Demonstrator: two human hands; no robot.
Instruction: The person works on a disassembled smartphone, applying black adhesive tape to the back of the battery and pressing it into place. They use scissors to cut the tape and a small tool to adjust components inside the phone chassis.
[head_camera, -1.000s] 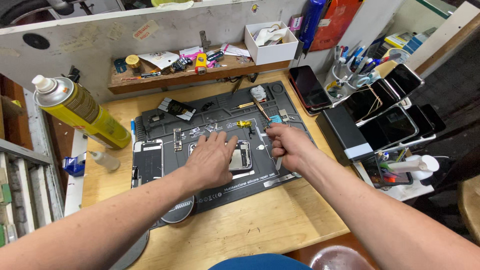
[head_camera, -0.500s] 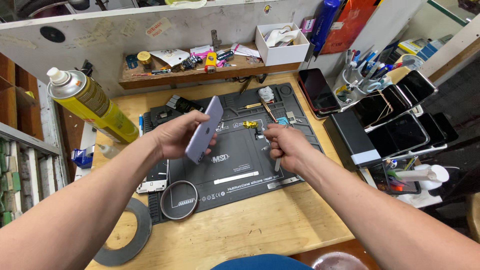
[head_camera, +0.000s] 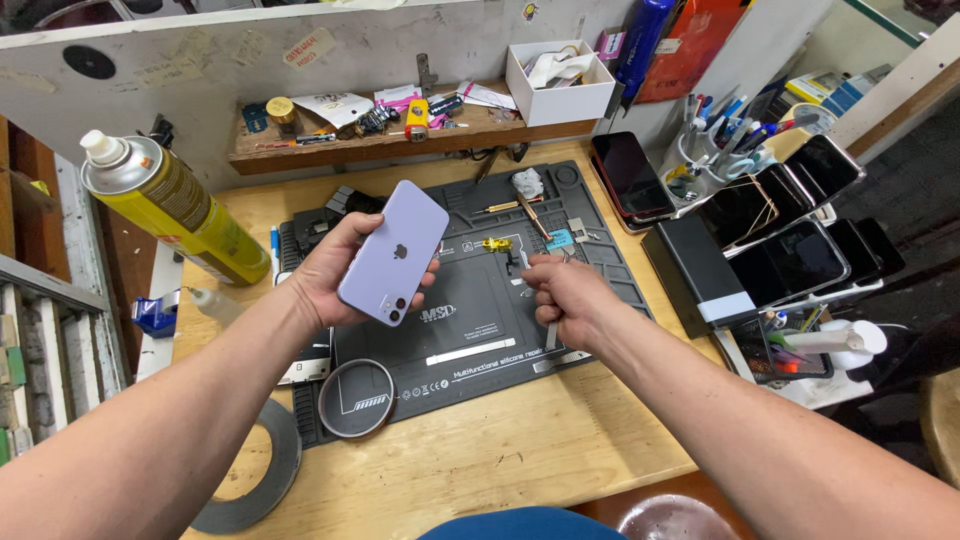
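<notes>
My left hand (head_camera: 335, 270) holds a lilac smartphone (head_camera: 393, 252) above the dark repair mat (head_camera: 480, 330), its back and dual camera facing up. My right hand (head_camera: 565, 295) hovers over the mat's right half, fingers closed around a thin metal tool (head_camera: 551, 333) that points down at the mat. On the mat lie a small yellow part (head_camera: 494, 243), a screwdriver (head_camera: 530, 215) and a blue pick (head_camera: 560, 240). A second phone (head_camera: 305, 368) lies partly hidden under my left forearm at the mat's left edge.
A yellow spray can (head_camera: 170, 205) stands left. Tape rolls (head_camera: 355, 398) sit at the front left. A row of phones (head_camera: 790, 255) and a black box (head_camera: 695, 270) stand right. A wooden shelf (head_camera: 390, 140) with small parts and a white box (head_camera: 558, 85) line the back.
My left hand lifted the phone off the mat, turned it back side up and now holds it flatter and closer. My right hand stayed over the mat with the tool.
</notes>
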